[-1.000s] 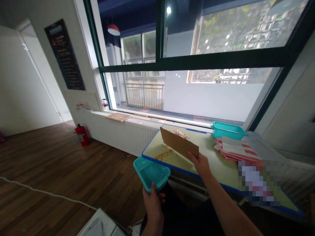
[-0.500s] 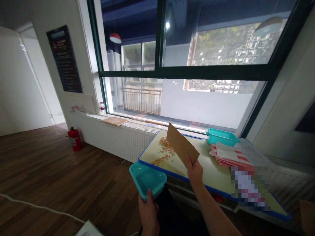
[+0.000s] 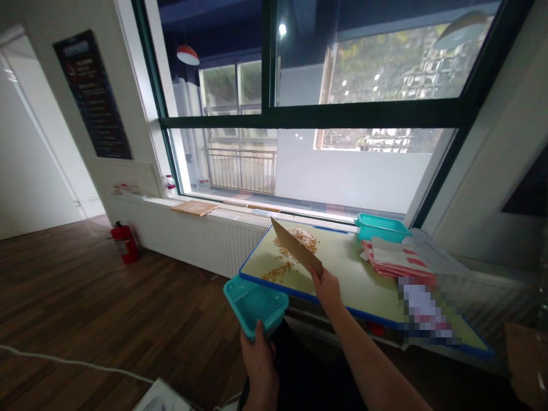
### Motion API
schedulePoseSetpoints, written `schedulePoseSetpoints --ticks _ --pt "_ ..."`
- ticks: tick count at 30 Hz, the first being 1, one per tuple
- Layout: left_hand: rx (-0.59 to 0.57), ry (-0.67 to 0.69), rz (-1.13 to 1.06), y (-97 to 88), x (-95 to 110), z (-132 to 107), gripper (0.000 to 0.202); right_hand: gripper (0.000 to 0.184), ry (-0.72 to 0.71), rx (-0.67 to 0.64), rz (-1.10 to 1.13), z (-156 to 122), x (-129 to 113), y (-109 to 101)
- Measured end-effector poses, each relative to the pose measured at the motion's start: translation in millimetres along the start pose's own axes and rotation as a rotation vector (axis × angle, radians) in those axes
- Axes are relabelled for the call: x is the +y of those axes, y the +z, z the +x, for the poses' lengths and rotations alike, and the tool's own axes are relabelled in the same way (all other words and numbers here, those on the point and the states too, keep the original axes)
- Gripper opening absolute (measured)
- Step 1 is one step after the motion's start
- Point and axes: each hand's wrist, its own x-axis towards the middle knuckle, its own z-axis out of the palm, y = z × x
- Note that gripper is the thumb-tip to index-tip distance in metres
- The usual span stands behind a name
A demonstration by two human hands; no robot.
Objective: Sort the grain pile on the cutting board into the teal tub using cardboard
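Observation:
My left hand (image 3: 259, 354) grips the near rim of a teal plastic tray (image 3: 257, 305), its thumb over the edge. The tray sits just under the table's left front edge, and no contents show in it. In my right hand (image 3: 327, 288) is a flat piece of brown cardboard (image 3: 295, 244), held by its near end and tilted over the table. Orange-yellow kernels (image 3: 276, 273), like corn, lie in a loose trail left of the cardboard. Beyond it spreads a pile of kernels mixed with white grains (image 3: 305, 235), partly hidden by the cardboard.
The yellow-green table (image 3: 359, 285) has a blue rim. At its right are a second teal tray (image 3: 381, 228), folded red-and-white bags (image 3: 398, 257) and a blurred-out item (image 3: 428, 311). A radiator (image 3: 214, 240) runs below the window. A fire extinguisher (image 3: 125, 242) stands on the floor.
The cardboard has moved left and lower, turning more edge-on, so more of the pile with white grains shows behind it. My left hand and tray stay nearly in place. The view has shifted slightly.

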Motion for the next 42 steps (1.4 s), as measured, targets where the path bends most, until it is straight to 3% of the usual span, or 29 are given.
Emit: schedulePoseSetpoints --ticks 14,22,42 --pt "-0.017 0.004 0.02 0.6 -7.7 2.7 0.046 0.039 -0.175 -0.043 0.005 -2.8 -7.9 5.0" --pt "-0.002 0.001 0.038 -0.9 -0.9 3.3 0.05 0.04 -0.189 -0.021 -0.019 -1.6 -8.1 7.2" --pt "0.01 0.031 0.043 -2.8 0.7 15.7 0.052 0.047 -0.039 0.045 -0.138 -9.7 -55.6 21.7"
